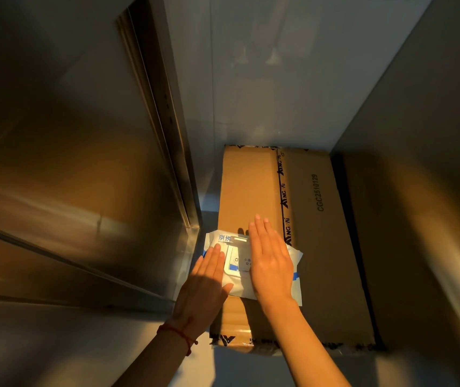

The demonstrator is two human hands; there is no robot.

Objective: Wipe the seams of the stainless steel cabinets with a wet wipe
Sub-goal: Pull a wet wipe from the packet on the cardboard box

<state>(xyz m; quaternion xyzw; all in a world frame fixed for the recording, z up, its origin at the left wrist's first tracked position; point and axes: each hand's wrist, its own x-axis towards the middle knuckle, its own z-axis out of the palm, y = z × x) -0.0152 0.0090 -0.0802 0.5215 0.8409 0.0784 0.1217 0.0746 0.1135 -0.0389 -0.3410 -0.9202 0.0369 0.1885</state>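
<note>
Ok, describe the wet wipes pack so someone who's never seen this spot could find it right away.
Look for the big brown cardboard box lying flat between the stainless steel cabinet walls. On its near left part lies the wet wipes pack, with the left hand and right hand resting flat on it. It is the only soft white and blue packet there, with a flip lid in its middle.
</note>
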